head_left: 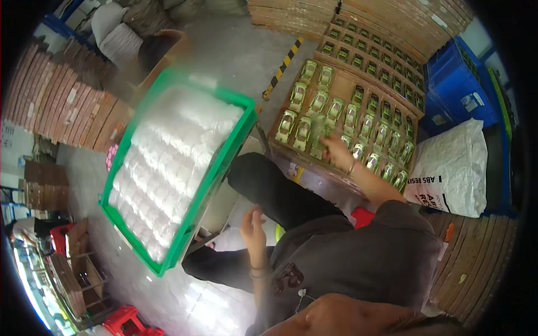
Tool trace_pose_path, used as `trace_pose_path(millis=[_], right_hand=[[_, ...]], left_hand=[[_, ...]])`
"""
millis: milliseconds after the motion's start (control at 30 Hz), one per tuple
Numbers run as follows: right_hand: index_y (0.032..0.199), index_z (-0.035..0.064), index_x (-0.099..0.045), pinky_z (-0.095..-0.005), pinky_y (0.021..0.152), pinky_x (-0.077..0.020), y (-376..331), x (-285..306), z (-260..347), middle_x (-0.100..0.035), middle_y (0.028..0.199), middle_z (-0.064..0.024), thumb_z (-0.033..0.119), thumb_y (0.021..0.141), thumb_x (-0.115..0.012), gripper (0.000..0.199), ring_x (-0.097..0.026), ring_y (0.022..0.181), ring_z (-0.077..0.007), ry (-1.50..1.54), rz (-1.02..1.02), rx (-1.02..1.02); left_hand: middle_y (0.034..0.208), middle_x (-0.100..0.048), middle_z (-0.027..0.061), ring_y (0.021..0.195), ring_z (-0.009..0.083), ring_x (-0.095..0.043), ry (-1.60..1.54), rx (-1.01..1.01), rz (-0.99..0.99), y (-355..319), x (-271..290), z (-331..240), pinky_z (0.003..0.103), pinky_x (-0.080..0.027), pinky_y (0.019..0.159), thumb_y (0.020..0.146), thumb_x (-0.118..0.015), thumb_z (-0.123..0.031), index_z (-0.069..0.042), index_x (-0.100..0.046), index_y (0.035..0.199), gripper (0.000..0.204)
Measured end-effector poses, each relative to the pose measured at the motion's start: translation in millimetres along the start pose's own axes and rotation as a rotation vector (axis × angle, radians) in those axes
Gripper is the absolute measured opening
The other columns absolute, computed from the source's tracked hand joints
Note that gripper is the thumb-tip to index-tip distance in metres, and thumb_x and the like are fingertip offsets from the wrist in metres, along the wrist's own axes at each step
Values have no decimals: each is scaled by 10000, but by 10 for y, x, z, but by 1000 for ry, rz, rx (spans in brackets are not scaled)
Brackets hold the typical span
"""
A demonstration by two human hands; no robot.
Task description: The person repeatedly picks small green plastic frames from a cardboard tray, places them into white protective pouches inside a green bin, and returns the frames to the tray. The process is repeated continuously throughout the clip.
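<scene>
My right hand (pixel 338 151) reaches over a cardboard tray (pixel 342 84) lined with rows of yellow-green toy car bodies (pixel 318 102). Its fingers close on a toy car (pixel 320 134) at the near left part of the rows; both are smeared by motion. My left hand (pixel 253 231) is raised above my lap with nothing in it, its fingers loosely apart. To the left of my knees stands a green crate (pixel 178 255) filled with rows of small pieces in clear plastic wrapping (pixel 162 173).
More cardboard layers of green cars (pixel 381 56) stand behind. At right are blue bins (pixel 457 84) and a white printed sack (pixel 451 168). Flattened cardboard (pixel 56 95) is stacked at left. A black-yellow strip (pixel 283 67) marks the floor; a red stool (pixel 129 322) stands lower left.
</scene>
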State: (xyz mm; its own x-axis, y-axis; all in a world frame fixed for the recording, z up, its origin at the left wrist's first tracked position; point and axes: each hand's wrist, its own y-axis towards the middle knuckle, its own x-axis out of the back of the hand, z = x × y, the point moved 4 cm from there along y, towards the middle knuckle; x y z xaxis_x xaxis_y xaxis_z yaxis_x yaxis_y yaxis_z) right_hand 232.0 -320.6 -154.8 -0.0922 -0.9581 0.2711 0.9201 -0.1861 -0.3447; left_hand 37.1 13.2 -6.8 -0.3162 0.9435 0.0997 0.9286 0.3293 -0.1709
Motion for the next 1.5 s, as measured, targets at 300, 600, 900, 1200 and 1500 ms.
trace_pose_path(millis=[300, 600, 900, 1200, 1500], right_hand=[[820, -21, -638, -435, 584, -533, 1996, 1973, -230, -648, 774, -152, 344, 911, -535, 390, -634, 657, -315, -417, -379, -140], [1118, 22, -605, -498, 868, -478, 2056, 1572, -138, -606, 1126, -244, 357, 869, -511, 428, -593, 1032, -413, -1135, -230, -38], [1308, 90, -484, -525, 982, -377, 1789, 1646, 316, -493, 1329, -169, 375, 902, -536, 498, -466, 1194, -392, -980, -346, -11], [1066, 25, -628, -329, 872, -454, 518, 847, 1997, -657, 1041, -112, 69, 851, -614, 219, -611, 988, -241, -554, -99, 826], [1024, 22, -634, -240, 744, -476, -1849, -1476, 2815, -632, 880, -55, 49, 831, -648, 195, -607, 852, -112, -178, 1233, 607]], left_hand=[[1001, -631, 78, 873, 151, -602, -50, 87, -66, -45, 101, 77, 275, -516, 683, 970, -495, -198, -15, -603, 1071, 236], [957, -640, 80, 838, 156, -614, 26, 165, -220, -176, 198, 100, 270, -507, 669, 960, -508, -174, 14, -618, 1031, 229], [981, -653, 83, 854, 146, -611, 57, 120, -139, -40, 121, 142, 274, -496, 702, 949, -520, -188, 14, -619, 1064, 253], [1114, -624, 120, 991, 180, -600, -86, 59, -119, -198, 215, -128, 306, -490, 834, 932, -564, -203, 13, -572, 1170, 322], [1272, -504, 145, 1164, 228, -512, -517, -103, 217, -169, 62, -470, 351, -433, 952, 990, -400, -405, -39, -361, 1376, 533]])
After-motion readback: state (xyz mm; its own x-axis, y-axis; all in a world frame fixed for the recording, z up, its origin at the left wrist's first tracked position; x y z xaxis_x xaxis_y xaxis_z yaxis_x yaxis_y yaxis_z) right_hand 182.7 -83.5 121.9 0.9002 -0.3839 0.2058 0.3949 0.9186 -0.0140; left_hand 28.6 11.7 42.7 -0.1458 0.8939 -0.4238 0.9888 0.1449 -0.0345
